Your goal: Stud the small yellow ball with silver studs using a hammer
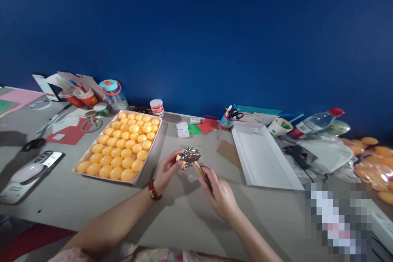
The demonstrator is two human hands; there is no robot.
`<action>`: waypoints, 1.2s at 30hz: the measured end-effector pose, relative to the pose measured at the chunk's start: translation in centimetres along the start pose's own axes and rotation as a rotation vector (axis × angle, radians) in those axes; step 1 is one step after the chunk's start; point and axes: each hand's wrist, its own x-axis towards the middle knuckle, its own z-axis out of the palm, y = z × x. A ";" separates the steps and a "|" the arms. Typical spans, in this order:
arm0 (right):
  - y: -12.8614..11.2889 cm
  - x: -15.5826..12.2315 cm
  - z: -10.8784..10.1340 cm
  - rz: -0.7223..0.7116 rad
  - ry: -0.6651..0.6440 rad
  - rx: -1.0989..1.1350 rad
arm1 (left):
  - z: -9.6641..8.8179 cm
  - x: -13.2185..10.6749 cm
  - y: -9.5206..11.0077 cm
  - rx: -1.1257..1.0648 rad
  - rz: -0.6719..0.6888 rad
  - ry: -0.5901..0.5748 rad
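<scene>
Over the grey table (184,213) my two hands meet at the middle. My right hand (219,192) is closed round a wooden stick (201,169). The stick ends in a cluster of small silver beads (191,153). My left hand (167,170), with a dark red bead bracelet at the wrist, pinches the cluster's left side, where a small orange ball (179,157) shows. Just left of my hands stands a pale tray (80,159) filled with several orange balls (123,147).
An empty white tray (260,155) lies to the right, with a brown card piece (227,152) beside it. Cups, a scissors cup (227,119), a white jar (156,107), a water bottle (319,120), red paper and a bag of orange balls (371,159) crowd the back and right.
</scene>
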 end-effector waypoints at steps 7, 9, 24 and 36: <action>0.0 0.5 -0.2 0.039 -0.008 0.018 | -0.1 0.1 -0.1 -0.013 -0.026 0.024; -0.2 0.6 -0.5 0.052 -0.008 0.030 | -0.1 0.0 0.1 -0.011 -0.028 0.041; -0.6 0.5 -0.1 0.005 -0.014 0.010 | -0.3 0.0 -0.1 0.005 -0.046 0.036; -0.2 0.3 0.4 0.006 0.005 0.009 | -0.2 0.0 0.0 0.024 -0.020 0.009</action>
